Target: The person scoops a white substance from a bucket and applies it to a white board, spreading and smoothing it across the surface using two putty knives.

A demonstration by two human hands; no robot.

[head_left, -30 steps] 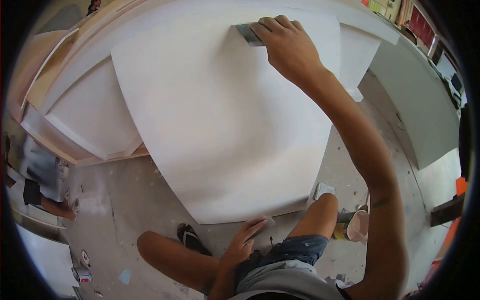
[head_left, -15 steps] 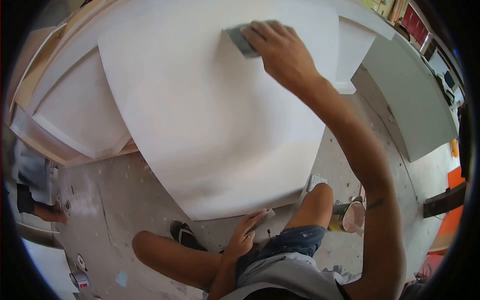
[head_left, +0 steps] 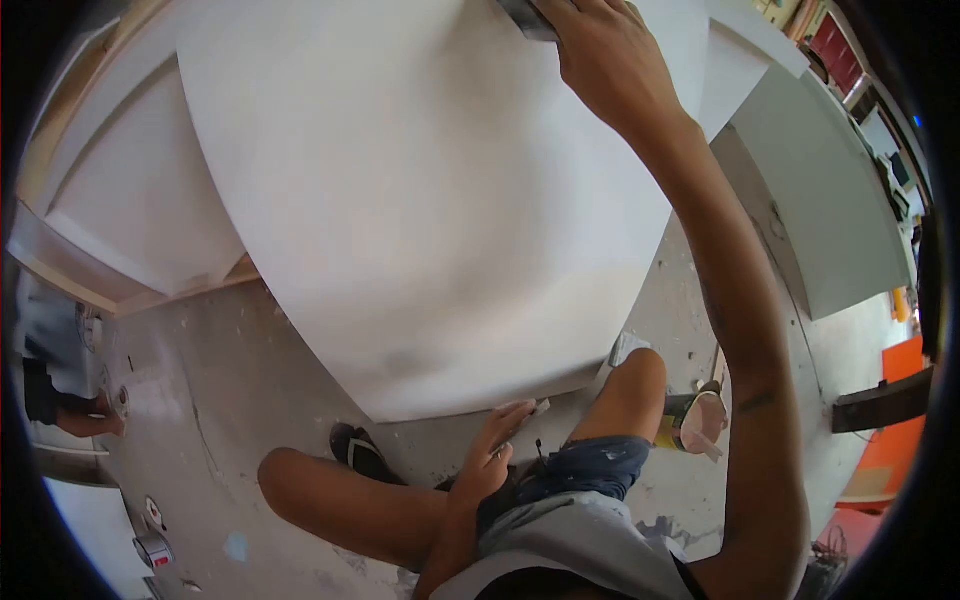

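A large white panel (head_left: pixel 330 200) fills the middle of the view, its near edge just in front of my knees. At its far part, my right hand (head_left: pixel 610 55) presses a grey sheet of sandpaper (head_left: pixel 528 18) against the surface, the fingers closed over it. The top of the sandpaper is cut off by the frame edge. Low over my lap, close to the panel's near edge, my left hand (head_left: pixel 490 450) is closed around a small, flat, pale-tipped piece (head_left: pixel 542 407). Most of that piece is hidden in the fingers.
An open can (head_left: pixel 690 420) with pinkish paste and a stick stands right of my knee. A pale block (head_left: pixel 628 348) lies by the panel's near corner. White framed panels (head_left: pixel 140 190) stand left, a grey-green cabinet (head_left: pixel 815 190) right. Another person's foot (head_left: pixel 95 415) shows at left.
My right hand has slid the sandpaper farther away and slightly right across the panel. My left hand stays near my lap. The whole view has shifted slightly.
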